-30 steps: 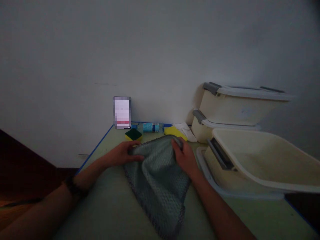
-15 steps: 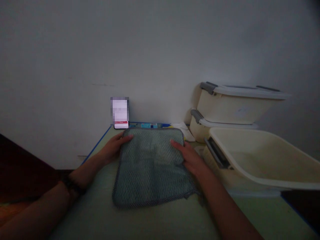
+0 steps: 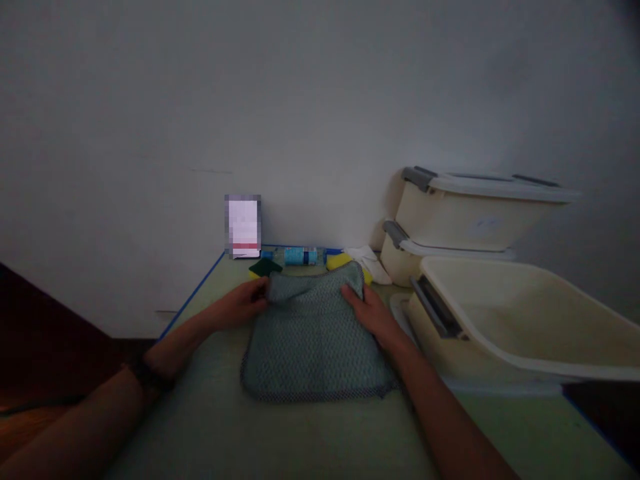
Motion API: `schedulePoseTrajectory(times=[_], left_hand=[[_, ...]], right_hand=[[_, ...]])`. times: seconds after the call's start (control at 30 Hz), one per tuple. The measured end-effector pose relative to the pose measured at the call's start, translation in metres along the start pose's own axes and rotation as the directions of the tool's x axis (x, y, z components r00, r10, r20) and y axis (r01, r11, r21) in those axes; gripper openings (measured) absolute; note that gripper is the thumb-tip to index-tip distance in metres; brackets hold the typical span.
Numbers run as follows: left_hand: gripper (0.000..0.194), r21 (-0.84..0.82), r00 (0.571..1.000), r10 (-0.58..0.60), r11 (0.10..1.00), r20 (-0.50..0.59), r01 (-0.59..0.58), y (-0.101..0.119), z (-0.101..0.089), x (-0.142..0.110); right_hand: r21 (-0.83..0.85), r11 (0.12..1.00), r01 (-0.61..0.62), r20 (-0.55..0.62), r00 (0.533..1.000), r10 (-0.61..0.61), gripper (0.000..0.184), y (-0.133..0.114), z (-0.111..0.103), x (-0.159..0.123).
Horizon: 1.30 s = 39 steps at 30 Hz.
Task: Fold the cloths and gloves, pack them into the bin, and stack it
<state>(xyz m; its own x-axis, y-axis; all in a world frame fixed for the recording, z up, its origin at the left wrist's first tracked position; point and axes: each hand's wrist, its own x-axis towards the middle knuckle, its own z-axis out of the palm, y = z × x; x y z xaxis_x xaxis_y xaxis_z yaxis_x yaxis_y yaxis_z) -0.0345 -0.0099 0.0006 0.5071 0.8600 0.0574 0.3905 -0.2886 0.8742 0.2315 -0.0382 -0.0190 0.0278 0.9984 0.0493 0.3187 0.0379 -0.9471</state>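
Note:
A grey-green cleaning cloth (image 3: 320, 347) with a dark checked border spreads over the middle of the table, its far edge raised between my two hands. My left hand (image 3: 245, 300) pinches the cloth's far left corner. At the far right corner, my right hand (image 3: 373, 310) grips it with the thumb on top and the other fingers hidden behind. Just beyond the cloth are a green and yellow sponge (image 3: 265, 268), a bottle with a blue label (image 3: 301, 256) lying on its side, and a yellow item (image 3: 340, 261) partly covered by the cloth.
A phone (image 3: 244, 227) leans upright against the wall. Crumpled white material (image 3: 370, 260) lies at the back. On the right stand two stacked lidded cream boxes (image 3: 450, 213), with an open cream bin (image 3: 450, 360) in front. Blue trim edges the green table (image 3: 210, 413).
The cloth hung bunched and folded, then was spread flat and lifted between both hands. Now it sits slightly lower, its far left corner dipped, and the sponge and bottle show again.

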Motion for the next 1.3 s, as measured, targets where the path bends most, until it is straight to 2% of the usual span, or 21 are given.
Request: schedulePoseTrajectory(times=[0.1, 0.13, 0.2, 0.3, 0.43, 0.5, 0.63, 0.83, 0.9, 0.97, 1.03, 1.1, 1.2, 1.3], left_hand=[[0.015, -0.209, 0.966, -0.118, 0.975, -0.231, 0.069, -0.003, -0.001, 0.004], [0.018, -0.308, 0.944, -0.181, 0.947, -0.277, 0.091, -0.003, -0.001, 0.005], [0.024, -0.473, 0.912, -0.282, 0.874, -0.299, 0.115, 0.0, -0.002, 0.006], [0.037, -0.563, 0.925, -0.33, 0.808, -0.188, 0.174, 0.007, -0.002, 0.004], [0.053, -0.522, 0.952, -0.307, 0.811, 0.003, 0.263, 0.014, -0.002, -0.001], [0.052, -0.522, 0.948, -0.317, 0.807, 0.015, 0.278, 0.016, -0.002, -0.002], [0.047, -0.588, 0.921, -0.388, 0.753, -0.034, 0.296, 0.016, -0.002, 0.0], [0.023, -0.633, 0.886, -0.453, 0.714, -0.094, 0.298, 0.01, -0.005, 0.004], [0.019, -0.654, 0.899, -0.435, 0.693, -0.045, 0.303, 0.01, -0.007, 0.003], [0.023, -0.66, 0.91, -0.413, 0.676, 0.028, 0.328, 0.011, -0.008, 0.001], [0.027, -0.61, 0.908, -0.412, 0.7, 0.078, 0.371, 0.013, -0.007, -0.001], [0.022, -0.532, 0.908, -0.411, 0.751, 0.085, 0.39, 0.015, -0.004, -0.002], [0.027, -0.482, 0.929, -0.369, 0.82, -0.034, 0.308, 0.014, 0.002, -0.001], [0.03, -0.47, 0.93, -0.25, 0.877, -0.269, 0.1, 0.01, 0.005, 0.002]], right_hand=[[0.228, 0.969, -0.092, 0.153, 0.987, 0.057, 0.038, 0.001, -0.003, -0.003], [0.296, 0.946, -0.131, 0.199, 0.977, 0.073, 0.039, 0.001, -0.004, -0.003], [0.383, 0.905, -0.185, 0.25, 0.964, 0.091, 0.039, 0.002, -0.005, -0.004], [0.452, 0.866, -0.215, 0.263, 0.96, 0.101, 0.036, 0.001, -0.005, -0.003], [0.455, 0.86, -0.231, 0.26, 0.958, 0.12, 0.029, -0.002, -0.004, -0.004], [0.448, 0.865, -0.228, 0.259, 0.959, 0.119, 0.029, -0.003, -0.005, -0.003], [0.401, 0.898, -0.182, 0.207, 0.973, 0.105, 0.029, 0.0, -0.003, 0.0], [0.239, 0.964, -0.119, -0.025, 0.991, 0.128, 0.03, 0.006, -0.007, 0.007], [0.177, 0.979, -0.105, -0.109, 0.986, 0.125, 0.03, 0.004, -0.011, 0.008], [0.124, 0.988, -0.093, -0.145, 0.983, 0.111, 0.027, 0.0, -0.014, 0.008], [0.092, 0.992, -0.085, -0.147, 0.984, 0.098, 0.024, -0.003, -0.015, 0.007], [0.064, 0.994, -0.092, -0.113, 0.989, 0.099, 0.024, -0.004, -0.015, 0.006], [0.02, 0.999, -0.044, -0.059, 0.997, 0.045, 0.025, 0.003, -0.013, 0.007], [0.011, 0.998, 0.061, -0.141, 0.988, -0.059, 0.029, 0.013, -0.012, 0.012]])
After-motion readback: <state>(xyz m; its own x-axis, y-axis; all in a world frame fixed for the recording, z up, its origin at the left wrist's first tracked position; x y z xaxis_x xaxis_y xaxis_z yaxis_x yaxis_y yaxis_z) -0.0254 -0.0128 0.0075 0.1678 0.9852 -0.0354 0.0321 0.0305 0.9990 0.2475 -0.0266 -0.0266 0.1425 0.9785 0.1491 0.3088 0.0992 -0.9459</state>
